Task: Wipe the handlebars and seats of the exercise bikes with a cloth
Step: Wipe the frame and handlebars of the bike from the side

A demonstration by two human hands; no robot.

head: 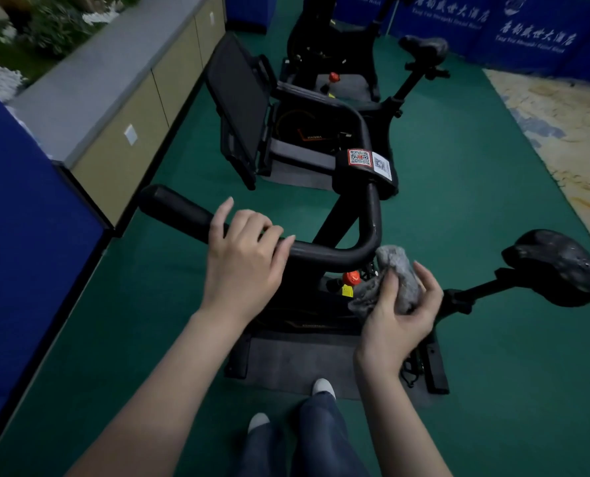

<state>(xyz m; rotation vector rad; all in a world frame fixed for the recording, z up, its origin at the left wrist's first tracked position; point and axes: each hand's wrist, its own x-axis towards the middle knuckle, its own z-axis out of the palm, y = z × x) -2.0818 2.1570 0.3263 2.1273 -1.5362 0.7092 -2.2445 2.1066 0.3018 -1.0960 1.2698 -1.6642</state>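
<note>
The left hand [243, 266] rests on top of the black handlebar [321, 254] of the nearest exercise bike, its fingers [252, 223] curled over the bar and the thumb lifted along the padded grip that runs away to the left of the fingertips. Just right of those fingertips the bar bends upward toward a clamp bearing two QR stickers [369, 159]. The right hand [400, 315] holds a bunched grey cloth [395, 273], thumb pressed on its near side and the other fingers wrapped around its far side; the top of the cloth touches the outer curve of the handlebar bend. Left of the thumb, below the bar, sits an orange knob [351, 278]. Well to the right of the cloth-holding fingers, the bike's black seat [555, 266] stands on its post, apart from both hands. Beyond the fingers, farther along the green floor [465, 173], a second bike shows a dark screen [238, 98] and its own seat [424, 48]. Below the hands, a grey mat [286, 363] lies under the bike
</note>
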